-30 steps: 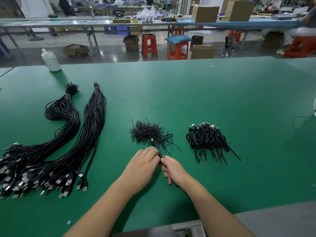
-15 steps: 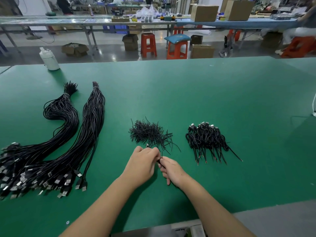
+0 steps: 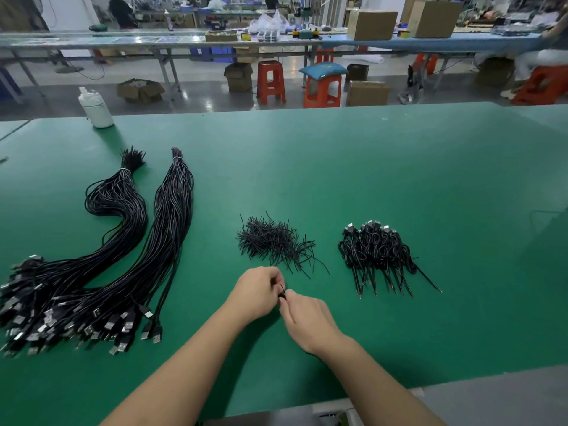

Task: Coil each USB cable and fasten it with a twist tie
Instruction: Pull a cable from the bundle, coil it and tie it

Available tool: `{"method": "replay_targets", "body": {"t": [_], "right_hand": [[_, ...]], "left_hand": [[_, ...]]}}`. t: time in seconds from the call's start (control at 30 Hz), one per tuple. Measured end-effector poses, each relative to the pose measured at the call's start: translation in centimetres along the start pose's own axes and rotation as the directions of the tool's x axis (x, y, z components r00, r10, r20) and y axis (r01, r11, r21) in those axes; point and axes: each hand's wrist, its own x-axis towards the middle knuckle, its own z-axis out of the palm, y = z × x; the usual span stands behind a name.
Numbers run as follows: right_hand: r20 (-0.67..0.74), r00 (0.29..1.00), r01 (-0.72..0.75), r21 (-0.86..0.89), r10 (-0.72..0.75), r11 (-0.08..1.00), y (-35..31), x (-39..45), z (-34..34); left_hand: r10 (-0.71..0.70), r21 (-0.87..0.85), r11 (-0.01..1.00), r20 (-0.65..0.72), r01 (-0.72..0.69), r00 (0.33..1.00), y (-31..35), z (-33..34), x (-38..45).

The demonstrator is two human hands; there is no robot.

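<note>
At lower centre, left hand (image 3: 256,292) and right hand (image 3: 307,318) meet fingertip to fingertip, both pinching a black twist tie (image 3: 282,293).

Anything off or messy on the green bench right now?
Nothing stands out. Uncoiled cable bundles lie at left, the loose twist tie pile sits mid-table, tied coils are grouped at right. Both hands, left and right, pinch something small and black between them.
</note>
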Motion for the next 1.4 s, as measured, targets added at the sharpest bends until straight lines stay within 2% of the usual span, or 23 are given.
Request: {"method": "replay_targets", "body": {"t": [0.17, 0.43, 0.5, 0.63, 0.77, 0.9, 1.2, 1.4], "right_hand": [[-0.003, 0.999, 0.038, -0.064, -0.038, 0.997, -0.2, 0.0, 0.0], [-0.055, 0.998, 0.005, -0.069, -0.009, 0.998, -0.4, 0.1, 0.3], [-0.047, 0.999, -0.003, -0.064, 0.000, 0.998, -0.5, 0.2, 0.1], [-0.016, 1.000, -0.013, -0.057, 0.012, 0.998, -0.6, 0.4, -0.2], [0.009, 1.000, -0.012, -0.095, 0.013, 0.995, -0.9, 0.7, -0.3], [-0.003, 1.000, 0.015, -0.181, -0.016, 0.983, -1.1, 0.9, 0.0], [0.011, 0.999, 0.042, -0.241, -0.040, 0.970, -1.1, 1.0, 0.8], [0.028, 0.998, 0.062, -0.287, -0.056, 0.956, -1.1, 0.9, 1.3]], "left_hand": [[-0.013, -0.006, 1.000, 0.012, 0.013, 1.000, -0.2, 0.0, -0.4], [0.002, -0.013, 1.000, -0.010, -0.002, 1.000, 0.2, -0.1, -0.4], [-0.002, -0.030, 1.000, -0.035, 0.001, 0.999, 0.2, -0.1, -0.3], [-0.008, 0.043, 0.999, -0.112, 0.013, 0.994, 0.3, -0.2, -0.2], [-0.068, -0.006, 0.998, -0.042, 0.068, 0.997, 0.1, -0.6, -0.2], [-0.036, 0.074, 0.997, 0.018, 0.034, 0.999, 0.1, -1.0, -0.3], [-0.042, 0.300, 0.954, 0.056, 0.023, 0.998, 0.6, -0.3, -0.6], [-0.107, 0.323, 0.944, 0.104, 0.068, 0.989, 0.8, -0.8, -0.3]]}}
